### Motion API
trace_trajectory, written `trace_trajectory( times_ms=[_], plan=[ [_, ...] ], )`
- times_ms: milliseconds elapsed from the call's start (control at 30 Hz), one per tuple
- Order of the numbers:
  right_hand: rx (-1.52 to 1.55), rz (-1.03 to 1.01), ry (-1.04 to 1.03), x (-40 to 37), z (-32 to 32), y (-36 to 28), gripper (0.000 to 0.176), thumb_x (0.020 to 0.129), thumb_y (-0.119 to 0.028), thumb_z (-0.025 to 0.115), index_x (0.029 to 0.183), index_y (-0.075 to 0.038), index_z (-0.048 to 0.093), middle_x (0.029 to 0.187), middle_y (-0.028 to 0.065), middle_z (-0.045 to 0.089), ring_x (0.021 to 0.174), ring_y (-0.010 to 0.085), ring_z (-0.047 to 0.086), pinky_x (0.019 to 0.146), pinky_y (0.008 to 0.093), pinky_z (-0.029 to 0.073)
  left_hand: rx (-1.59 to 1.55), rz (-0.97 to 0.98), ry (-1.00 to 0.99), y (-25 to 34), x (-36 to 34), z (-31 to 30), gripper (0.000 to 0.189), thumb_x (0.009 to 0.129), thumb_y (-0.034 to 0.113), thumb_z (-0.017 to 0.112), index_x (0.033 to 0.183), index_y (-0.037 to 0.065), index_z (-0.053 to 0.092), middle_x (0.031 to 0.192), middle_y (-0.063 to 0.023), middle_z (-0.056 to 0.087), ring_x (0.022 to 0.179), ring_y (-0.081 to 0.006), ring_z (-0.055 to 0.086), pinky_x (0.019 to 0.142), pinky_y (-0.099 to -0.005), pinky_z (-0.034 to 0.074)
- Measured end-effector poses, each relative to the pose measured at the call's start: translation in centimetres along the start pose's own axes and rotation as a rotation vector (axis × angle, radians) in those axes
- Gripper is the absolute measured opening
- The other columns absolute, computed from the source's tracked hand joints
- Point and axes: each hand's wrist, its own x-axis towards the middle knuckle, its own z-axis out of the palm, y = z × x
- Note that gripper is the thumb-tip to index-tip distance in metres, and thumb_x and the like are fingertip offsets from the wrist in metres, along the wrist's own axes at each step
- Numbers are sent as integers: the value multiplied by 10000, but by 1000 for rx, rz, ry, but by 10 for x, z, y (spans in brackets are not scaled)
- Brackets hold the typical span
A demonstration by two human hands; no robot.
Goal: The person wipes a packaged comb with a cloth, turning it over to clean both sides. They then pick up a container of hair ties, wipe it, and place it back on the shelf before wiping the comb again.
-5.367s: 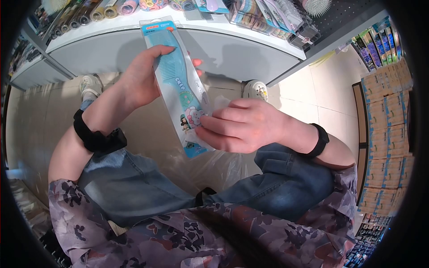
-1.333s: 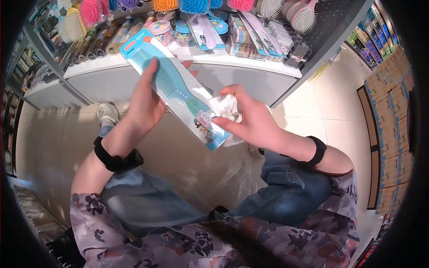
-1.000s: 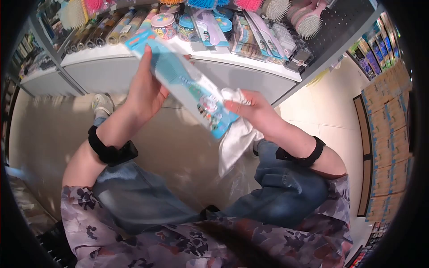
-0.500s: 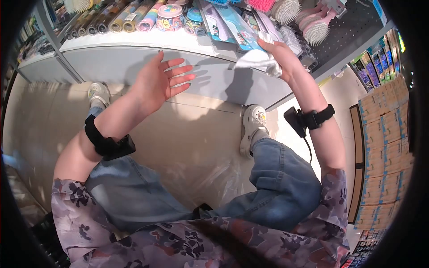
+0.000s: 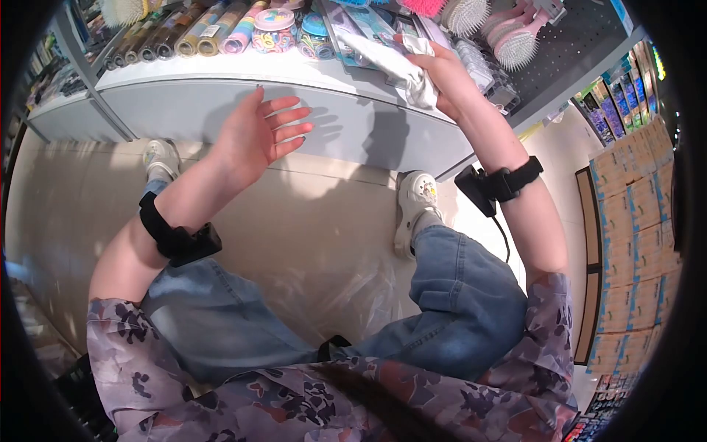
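White shelf [image 5: 213, 71] stands above pale floor tiles [image 5: 294, 214]. Comb packs [image 5: 377, 28] lie on it, right of the jars [image 5: 273, 35]. Your right hand [image 5: 440, 70] grips a cloth [image 5: 383, 60] over those packs; your left hand [image 5: 266, 134] is open, fingers spread, before the grey panel [image 5: 177, 107].

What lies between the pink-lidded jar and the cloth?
In the head view, the blue-lidded jar, then the edge of the comb packs, partly hidden by the cloth.
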Motion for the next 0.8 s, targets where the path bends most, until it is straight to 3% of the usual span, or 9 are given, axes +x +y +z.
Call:
trace_trajectory(
  times_ms=[233,333,367,433,500,533,667,700,800],
  plan=[
    [-169,97,0,-18,14,-13,300,848,2,433,1137,-10,512,990,91,586,827,135,601,686,258,504,1,-8,-9,1,0,-2,447,937,367,257,1127,20,465,1074,-123,557,873,-203,596,704,-289,508],
    [-420,-116,-109,-51,14,-17,257,840,-20,461,1084,1,538,970,75,597,822,102,584,707,220,463,0,-4,-42,1,0,-4,443,936,368,256,1116,22,465,1072,-123,559,867,-203,599,701,-287,506],
    [-420,-144,-62,-64,20,-16,168,818,-57,525,966,-22,597,898,33,597,803,76,550,676,212,439,-3,-5,-41,1,-1,-4,443,936,368,256,1116,22,465,1072,-123,559,867,-203,599,701,-287,506],
    [-376,162,-158,-84,15,-11,163,839,-162,574,912,-17,594,881,24,597,742,60,556,616,202,453,7,-10,-35,2,-2,-3,443,936,369,252,1116,24,464,1074,-121,559,863,-203,601,703,-286,504],
    [-253,355,-89,-86,-7,15,261,832,-270,607,906,-21,582,871,29,598,707,58,571,584,202,471,14,-17,-35,3,-3,-1,443,936,368,251,1114,25,465,1073,-121,560,865,-201,601,702,-285,504],
    [-109,319,50,-88,-14,32,366,838,-362,578,957,-16,555,850,48,594,712,97,593,622,234,496,25,-24,-30,4,-4,0,442,936,368,249,1112,26,467,1071,-120,560,866,-200,601,701,-284,503],
    [239,307,364,-83,-51,48,511,855,-485,470,1049,-14,512,886,86,599,766,179,611,672,307,514,43,-37,-39,7,-7,0,435,938,361,245,1113,31,468,1057,-113,569,865,-196,602,697,-282,504],
    [413,178,259,-79,-58,48,501,863,-468,466,1071,-15,511,938,95,607,788,187,617,684,316,515,32,-37,-35,7,-8,0,431,939,358,244,1113,33,468,1043,-108,574,862,-194,603,693,-282,505],
    [468,31,265,-65,-85,38,467,877,-426,467,1094,-14,506,965,103,612,797,190,622,687,312,516,29,-38,-30,9,-10,2,424,940,352,245,1113,35,467,1020,-99,581,853,-192,604,689,-283,507]
  ],
)
